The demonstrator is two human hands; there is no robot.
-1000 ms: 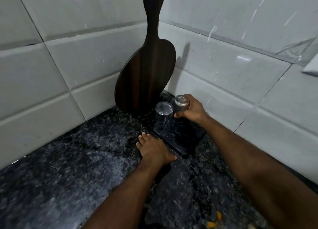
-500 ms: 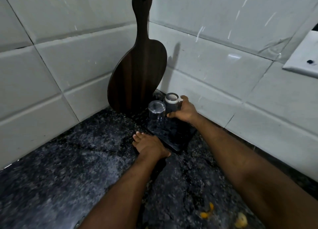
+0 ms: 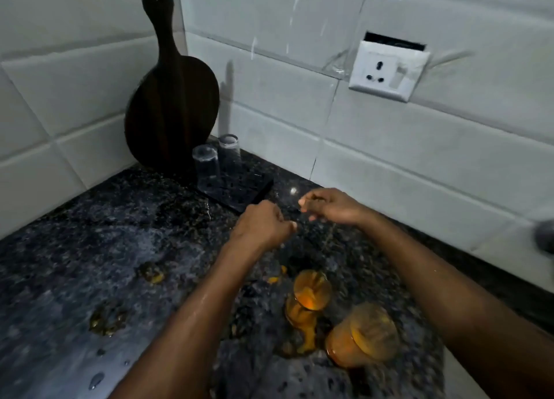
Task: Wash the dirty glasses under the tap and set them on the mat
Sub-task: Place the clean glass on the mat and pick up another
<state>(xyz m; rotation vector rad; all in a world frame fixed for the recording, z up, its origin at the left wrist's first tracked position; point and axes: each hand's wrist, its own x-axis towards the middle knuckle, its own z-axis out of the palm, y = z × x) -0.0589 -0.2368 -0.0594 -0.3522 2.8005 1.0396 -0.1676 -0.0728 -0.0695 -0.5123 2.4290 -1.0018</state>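
Dark speckled countertop [image 3: 90, 233], wet and shining, runs into a corner of white tiled wall [image 3: 75, 93]. Orange blobs [image 3: 153, 274] dot the near left of the stone. In the far corner a dark wooden cutting board [image 3: 172, 111] leans upright against the tiles. Just right of it is the black mat [image 3: 248, 193], with two clear glasses standing upside down on it, one nearer [image 3: 206, 170], one farther [image 3: 230, 152].

Middle now: the left hand [image 3: 262, 227] is curled into a loose fist, holding nothing. The right hand [image 3: 332, 208] is beside it, fingers drooping loosely, also empty.

Nearer, between the forearms, are two dirty glasses, one [image 3: 308, 298] and another [image 3: 364, 334] to its right, both smeared orange, blurred, with orange spilled around them. Far right, there's a white wall socket [image 3: 388, 67].
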